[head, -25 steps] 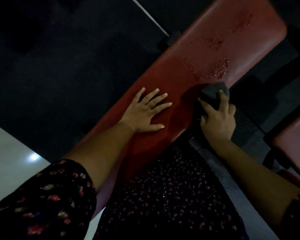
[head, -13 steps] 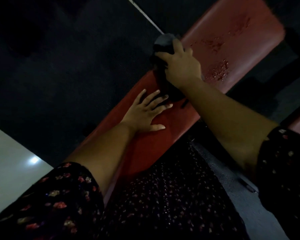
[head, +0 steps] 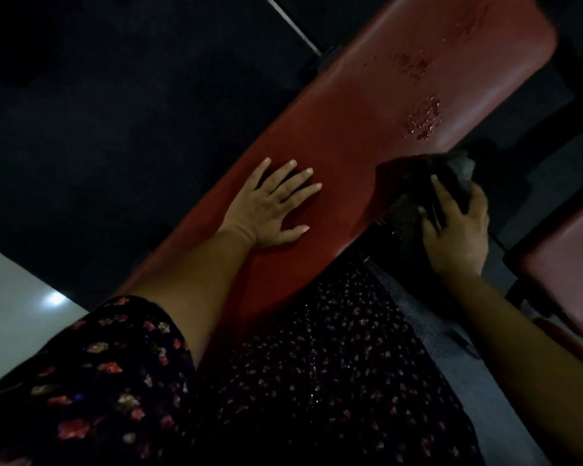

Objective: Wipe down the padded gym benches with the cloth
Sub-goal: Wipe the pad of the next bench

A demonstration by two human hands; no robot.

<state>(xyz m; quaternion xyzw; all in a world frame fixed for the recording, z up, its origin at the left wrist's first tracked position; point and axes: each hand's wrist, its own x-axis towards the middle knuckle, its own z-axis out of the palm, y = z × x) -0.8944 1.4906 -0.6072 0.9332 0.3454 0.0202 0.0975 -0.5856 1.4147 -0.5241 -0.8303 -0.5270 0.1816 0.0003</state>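
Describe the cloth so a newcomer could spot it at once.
A long red bench pad crosses the frame diagonally. At its right edge, below the wet droplets, the right hand grips the cloth. It is the only crumpled, dark grey thing against smooth red padding.

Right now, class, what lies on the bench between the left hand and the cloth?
The head view shows only bare red bench between the flat left hand and the cloth the right hand grips.

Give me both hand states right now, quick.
Left hand: open, flat with fingers spread on the red bench.
Right hand: holding the dark cloth at the bench's edge.
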